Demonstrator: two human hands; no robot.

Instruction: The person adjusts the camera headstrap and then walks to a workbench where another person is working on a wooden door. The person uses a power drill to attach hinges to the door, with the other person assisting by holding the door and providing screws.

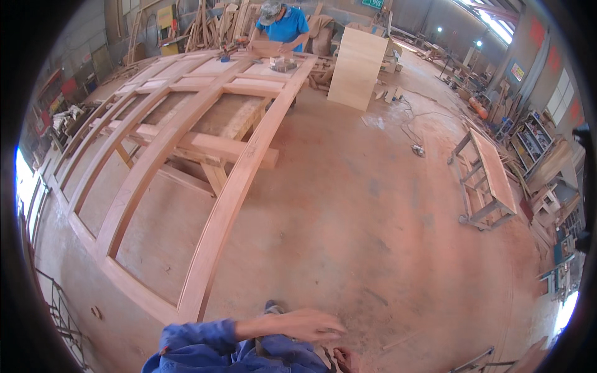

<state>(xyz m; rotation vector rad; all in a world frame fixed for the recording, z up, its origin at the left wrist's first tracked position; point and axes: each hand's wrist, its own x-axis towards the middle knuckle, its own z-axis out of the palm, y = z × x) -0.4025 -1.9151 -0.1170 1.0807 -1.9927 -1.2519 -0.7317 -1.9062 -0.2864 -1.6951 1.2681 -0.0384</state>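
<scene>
Head view shows me my left hand point(305, 324) stretched flat across my lap, fingers extended, gripping nothing; my right hand point(346, 359) is mostly cut off at the lower edge, so I cannot tell its state. Nearest is the large pale curved wooden frame point(217, 205), ahead and to my left, its long rails running away from me. It rests on trestles over a dusty reddish concrete floor point(373, 217).

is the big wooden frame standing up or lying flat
Lying flat. The frame rests level on wooden trestles above the floor, and a worker leans over its far end.
</scene>
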